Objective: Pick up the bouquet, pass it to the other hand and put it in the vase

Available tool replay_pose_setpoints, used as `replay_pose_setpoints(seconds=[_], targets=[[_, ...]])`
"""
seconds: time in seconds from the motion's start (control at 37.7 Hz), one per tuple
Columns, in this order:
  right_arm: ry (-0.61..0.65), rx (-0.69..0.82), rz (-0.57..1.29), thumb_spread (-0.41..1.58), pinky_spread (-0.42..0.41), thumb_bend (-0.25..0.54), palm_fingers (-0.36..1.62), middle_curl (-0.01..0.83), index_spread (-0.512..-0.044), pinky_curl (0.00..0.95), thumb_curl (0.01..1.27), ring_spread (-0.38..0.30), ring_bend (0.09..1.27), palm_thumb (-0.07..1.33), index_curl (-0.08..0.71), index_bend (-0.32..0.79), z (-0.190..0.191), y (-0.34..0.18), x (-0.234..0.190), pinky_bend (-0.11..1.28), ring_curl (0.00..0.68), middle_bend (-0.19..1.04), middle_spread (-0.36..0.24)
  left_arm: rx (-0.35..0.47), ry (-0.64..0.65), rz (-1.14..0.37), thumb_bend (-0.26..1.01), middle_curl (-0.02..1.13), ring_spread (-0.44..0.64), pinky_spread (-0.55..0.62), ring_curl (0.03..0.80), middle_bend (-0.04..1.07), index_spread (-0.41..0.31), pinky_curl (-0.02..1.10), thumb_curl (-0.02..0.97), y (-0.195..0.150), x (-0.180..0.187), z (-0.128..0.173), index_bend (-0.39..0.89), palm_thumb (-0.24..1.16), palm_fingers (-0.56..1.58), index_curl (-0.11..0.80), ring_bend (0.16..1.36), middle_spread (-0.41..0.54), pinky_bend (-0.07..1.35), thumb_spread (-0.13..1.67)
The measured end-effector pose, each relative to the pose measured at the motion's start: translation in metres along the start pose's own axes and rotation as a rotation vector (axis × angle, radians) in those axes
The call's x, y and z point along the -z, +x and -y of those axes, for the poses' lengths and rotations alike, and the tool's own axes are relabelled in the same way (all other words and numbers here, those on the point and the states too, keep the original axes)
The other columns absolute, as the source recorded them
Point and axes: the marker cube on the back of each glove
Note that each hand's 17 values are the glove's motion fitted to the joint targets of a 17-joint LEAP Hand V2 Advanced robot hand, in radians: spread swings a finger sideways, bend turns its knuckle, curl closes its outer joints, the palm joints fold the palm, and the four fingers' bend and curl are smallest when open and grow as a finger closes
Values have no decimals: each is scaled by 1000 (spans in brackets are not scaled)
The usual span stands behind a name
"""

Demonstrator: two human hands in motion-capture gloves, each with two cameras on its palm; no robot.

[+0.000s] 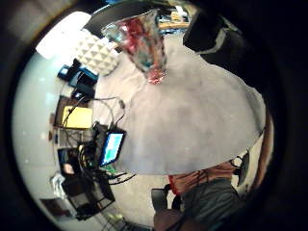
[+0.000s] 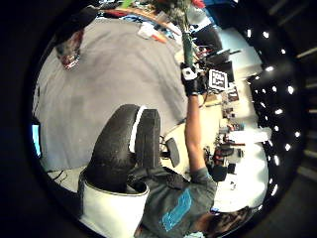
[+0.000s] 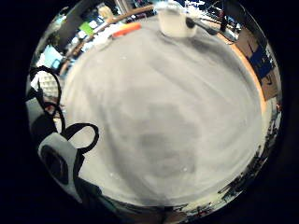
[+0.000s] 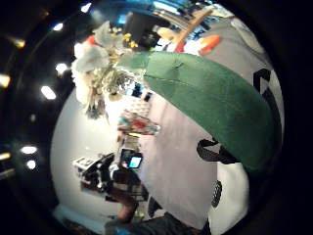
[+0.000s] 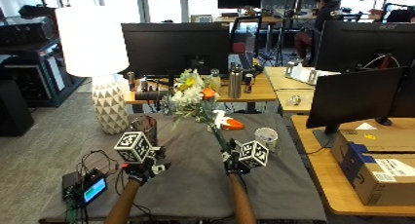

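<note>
My right hand (image 5: 232, 164) grips the lower green stem (image 5: 215, 127) of the bouquet and holds it upright, leaning a little left over the grey table (image 5: 195, 180). Its white and yellow flowers (image 5: 187, 94) stand high above the table. The left thumb side palm view shows that right hand (image 2: 190, 82) around the stem (image 2: 187, 47). The stem (image 4: 215, 98) fills the right thumb side palm view, with the flowers (image 4: 98, 58) beyond it. The patterned vase (image 5: 145, 127) stands upright at the table's left; it is close to my left palm (image 1: 142, 43). My left hand (image 5: 145, 171) hovers near the vase, fingers relaxed, holding nothing.
A white lamp (image 5: 91, 44) with a patterned base (image 5: 109, 108) stands left of the table. A white cup (image 5: 266, 136) and an orange object (image 5: 232, 124) sit behind the bouquet. A small device with a lit screen (image 5: 91, 187) and cables lies at the front left corner.
</note>
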Motion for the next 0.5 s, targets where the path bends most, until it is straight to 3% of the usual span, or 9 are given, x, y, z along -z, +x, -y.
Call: replay_pose_setpoints(seconds=[0.13, 0.32, 0.4, 0.5], targets=[[39, 78, 204, 805, -300, -21, 1398, 612, -229, 491, 613, -194, 974, 1041, 487, 253, -12, -31, 17, 720, 564, 735, -153, -68, 22, -210, -22, 366, 139, 385, 321, 187, -87, 373, 278, 21, 13, 18, 126, 164, 455, 283, 555, 20, 296, 1108], [39, 227, 499, 777, -302, -23, 1382, 620, -230, 494, 632, -195, 990, 1036, 513, 249, -37, -74, 16, 732, 565, 749, -153, -142, 75, -697, -14, 368, 114, 322, 321, 190, -81, 388, 292, 59, 33, 52, 100, 194, 510, 267, 568, 12, 342, 1076], [17, 274, 599, 765, -299, -26, 1377, 622, -231, 496, 640, -194, 990, 1027, 524, 248, -45, -87, 8, 737, 563, 754, -153, -140, 102, -820, -3, 373, 101, 297, 323, 197, -69, 393, 309, 82, 46, 57, 100, 251, 531, 262, 574, 2, 353, 1052], [-16, 353, 709, 747, -294, -25, 1374, 624, -232, 496, 650, -194, 993, 1024, 536, 245, -59, -109, -3, 740, 562, 758, -153, -201, 143, -949, 7, 378, 83, 273, 329, 202, -63, 398, 331, 107, 52, 73, 104, 331, 553, 257, 584, -16, 349, 1030]])
